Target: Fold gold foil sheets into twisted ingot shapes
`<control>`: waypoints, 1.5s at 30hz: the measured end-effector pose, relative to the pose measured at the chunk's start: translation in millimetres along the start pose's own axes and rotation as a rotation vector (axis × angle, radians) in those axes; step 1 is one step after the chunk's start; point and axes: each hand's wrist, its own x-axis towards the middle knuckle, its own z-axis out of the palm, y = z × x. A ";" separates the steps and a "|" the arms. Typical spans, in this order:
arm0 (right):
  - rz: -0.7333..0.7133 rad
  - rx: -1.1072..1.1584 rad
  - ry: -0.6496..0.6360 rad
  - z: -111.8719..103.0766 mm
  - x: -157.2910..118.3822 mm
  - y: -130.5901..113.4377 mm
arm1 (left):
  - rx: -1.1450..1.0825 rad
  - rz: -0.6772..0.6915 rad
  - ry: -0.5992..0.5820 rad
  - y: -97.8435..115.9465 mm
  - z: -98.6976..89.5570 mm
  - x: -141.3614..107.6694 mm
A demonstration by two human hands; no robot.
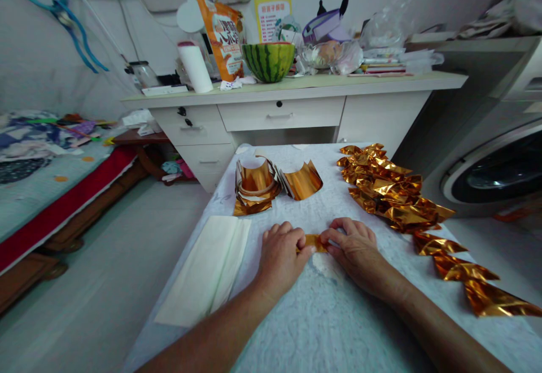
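Note:
Between my two hands, low over the cloth-covered table (296,328), is a small folded piece of gold foil paper (313,242). My left hand (282,249) pinches its left end between thumb and curled fingers. Its right end is gripped by the fingertips of my right hand (353,249). Beyond my hands lie a curled stack of gold foil sheets (256,184) and a smaller curved stack (304,181). Along the table's right side runs a heap of folded gold foil pieces (385,187), with several trailing toward me. The underside of the held piece is hidden.
A flat pale paper packet (207,271) lies left of my left arm. Behind the table stands a white desk (279,114) bearing a cut watermelon (269,61), an orange snack bag (222,37) and a paper roll (195,68). A washing machine (503,136) is at right, a bed (55,172) at left.

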 end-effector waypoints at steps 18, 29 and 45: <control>-0.043 0.054 -0.026 -1.7 -2.1 10.3 | -0.187 0.035 -0.157 -19.7 -18.8 2.1; -0.061 0.115 -0.011 -12.2 -1.8 3.1 | -0.181 0.056 -0.119 -23.2 -16.0 -3.2; -0.050 0.478 -0.006 -15.4 -2.0 -5.3 | -0.427 0.055 -0.061 -14.8 -17.2 -4.3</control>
